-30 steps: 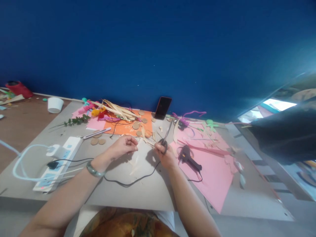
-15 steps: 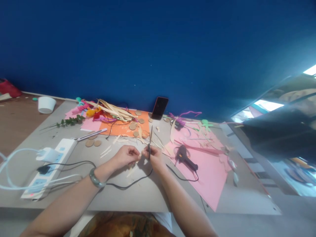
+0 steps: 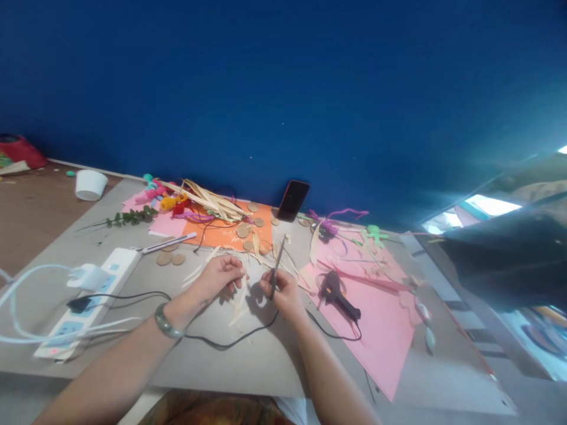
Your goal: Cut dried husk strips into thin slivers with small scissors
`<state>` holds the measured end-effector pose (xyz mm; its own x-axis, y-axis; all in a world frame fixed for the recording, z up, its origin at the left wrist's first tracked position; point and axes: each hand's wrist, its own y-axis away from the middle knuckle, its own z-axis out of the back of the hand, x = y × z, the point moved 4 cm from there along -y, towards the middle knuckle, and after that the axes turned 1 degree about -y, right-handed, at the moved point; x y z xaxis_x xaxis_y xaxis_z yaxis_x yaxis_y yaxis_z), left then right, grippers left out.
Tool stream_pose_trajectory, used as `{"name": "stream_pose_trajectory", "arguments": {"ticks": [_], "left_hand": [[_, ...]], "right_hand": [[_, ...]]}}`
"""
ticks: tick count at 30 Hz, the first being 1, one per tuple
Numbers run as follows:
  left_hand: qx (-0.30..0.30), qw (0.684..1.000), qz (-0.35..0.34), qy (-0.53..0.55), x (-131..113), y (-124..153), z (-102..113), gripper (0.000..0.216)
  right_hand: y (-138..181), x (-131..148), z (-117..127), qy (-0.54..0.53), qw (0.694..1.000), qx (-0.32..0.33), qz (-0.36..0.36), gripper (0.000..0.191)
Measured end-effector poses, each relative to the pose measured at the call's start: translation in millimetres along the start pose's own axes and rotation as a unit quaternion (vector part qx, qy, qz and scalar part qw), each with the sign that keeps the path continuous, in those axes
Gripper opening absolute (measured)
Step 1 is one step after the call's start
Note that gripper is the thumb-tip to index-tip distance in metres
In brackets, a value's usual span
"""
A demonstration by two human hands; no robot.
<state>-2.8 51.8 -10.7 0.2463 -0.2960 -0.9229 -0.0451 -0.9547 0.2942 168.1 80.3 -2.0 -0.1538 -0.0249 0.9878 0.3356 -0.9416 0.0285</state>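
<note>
My right hand (image 3: 283, 290) is wrapped round a pair of scissors (image 3: 279, 260), whose blades point up and away from me. Left of it, apart by a small gap, my left hand (image 3: 224, 276) is closed in a pinch on a small pale strip (image 3: 245, 274), mostly hidden by the fingers. Pale scraps (image 3: 239, 307) lie on the grey table just below the hands. Beyond them, several wooden discs (image 3: 243, 230) and more dry, straw-coloured strips (image 3: 212, 200) rest on and around an orange sheet (image 3: 199, 231).
A black glue gun (image 3: 339, 295) lies on pink paper (image 3: 376, 348) to the right, its cord running under my hands. At left are a power strip (image 3: 100, 295) with plugs, a utility knife (image 3: 169, 242) and a white cup (image 3: 91, 185). A phone (image 3: 293, 200) leans on the blue wall.
My hands have moved apart, the left drawing away from the scissors with the strip. The scissors now tilt more to the right. The whole view has shifted slightly.
</note>
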Motion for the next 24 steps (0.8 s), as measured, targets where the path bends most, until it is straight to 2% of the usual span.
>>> {"name": "stream_pose_trajectory", "arguments": {"ticks": [3,5,8,13,24], "left_hand": [[-0.019,0.999,-0.012,0.041,-4,2,-1,0.03],[-0.024,0.998,-0.027,0.048,-7,3,-3,0.029],[-0.035,0.997,-0.053,0.047,-8,5,-2,0.028],[-0.053,0.995,-0.085,0.011,-9,5,1,0.024],[-0.074,0.991,-0.113,-0.002,-15,10,-3,0.02]], "right_hand": [[2,7,3,0.047,0.999,0.014,0.001,0.027],[4,10,1,0.053,0.997,0.047,-0.007,0.026],[6,10,-5,0.084,0.99,0.105,-0.032,0.027],[9,7,-12,0.116,0.977,0.166,-0.069,0.032],[13,11,-18,0.104,0.967,0.215,-0.092,0.04]]}}
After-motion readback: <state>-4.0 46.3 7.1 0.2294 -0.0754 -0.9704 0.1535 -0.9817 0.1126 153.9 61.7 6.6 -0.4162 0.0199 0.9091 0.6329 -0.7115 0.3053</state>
